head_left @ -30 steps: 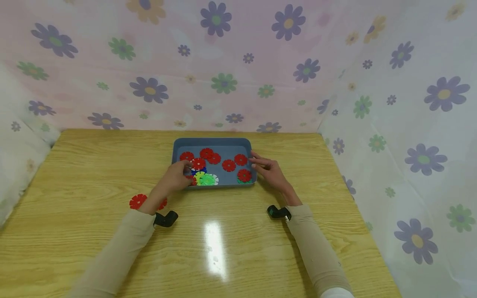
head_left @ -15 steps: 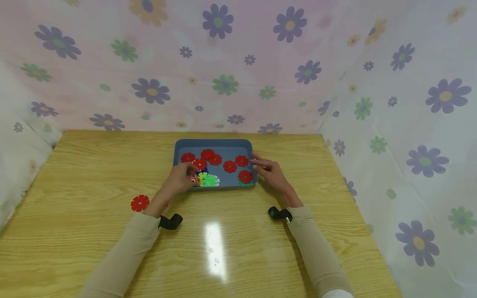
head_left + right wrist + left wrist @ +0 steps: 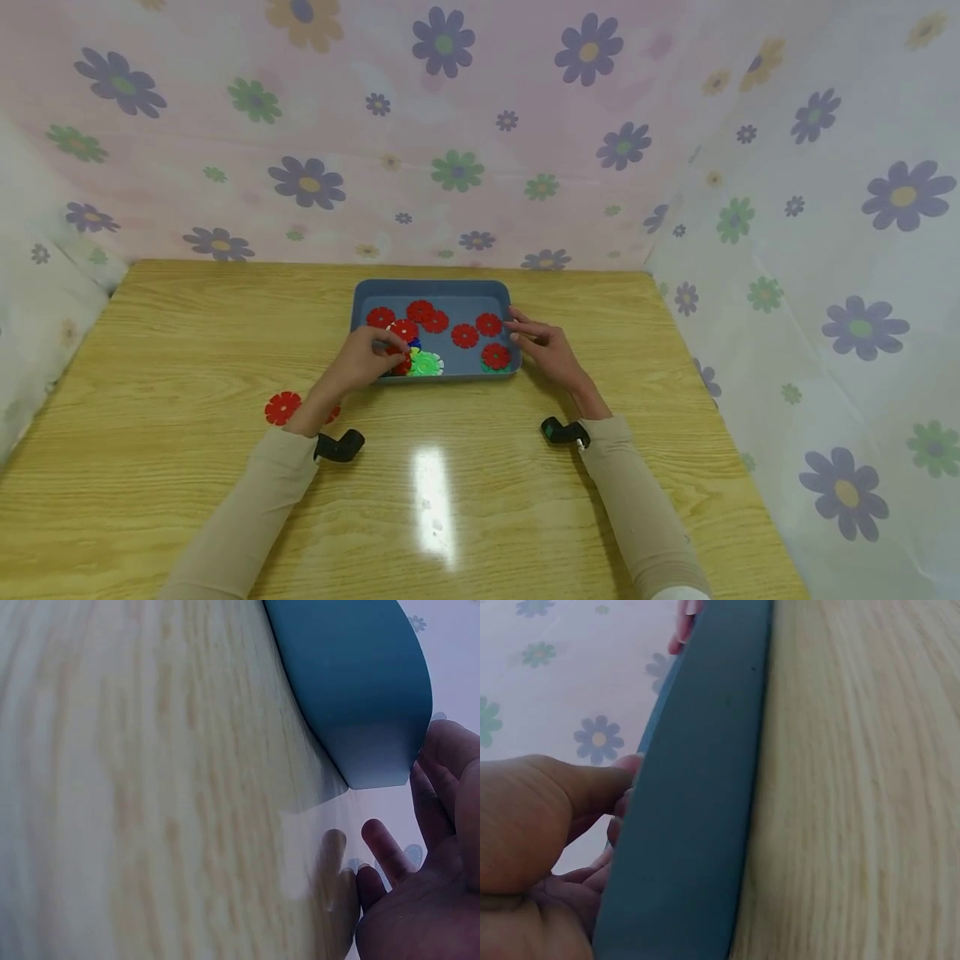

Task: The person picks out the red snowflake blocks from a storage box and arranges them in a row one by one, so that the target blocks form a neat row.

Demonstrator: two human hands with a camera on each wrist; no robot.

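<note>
In the head view, my left hand (image 3: 362, 360) reaches over the tray's front left corner, thumb and fingertips pinching a red flower-shaped disc (image 3: 399, 365) low over the pile. Its fingertips are hidden behind the tray wall (image 3: 690, 780) in the left wrist view. Beside that disc lie a light green disc (image 3: 426, 364) and another red disc (image 3: 403, 331), with blue and yellow ones partly covered. My right hand (image 3: 551, 354) is at the right end of the blue-grey tray (image 3: 431, 287), fingers extended against or close to its rim; contact is unclear.
More red discs (image 3: 465, 336) lie across the tray, one (image 3: 496, 357) over a green disc at the front right. Outside, a red disc (image 3: 282, 408) lies on the wooden table (image 3: 480, 467), another partly behind my left wrist. Flower-patterned cloth (image 3: 480, 208) stands behind the table.
My left hand has shifted slightly right over the pile, and the red disc at its fingertips now covers more of the yellow one. My right hand has stayed by the tray's right end.
</note>
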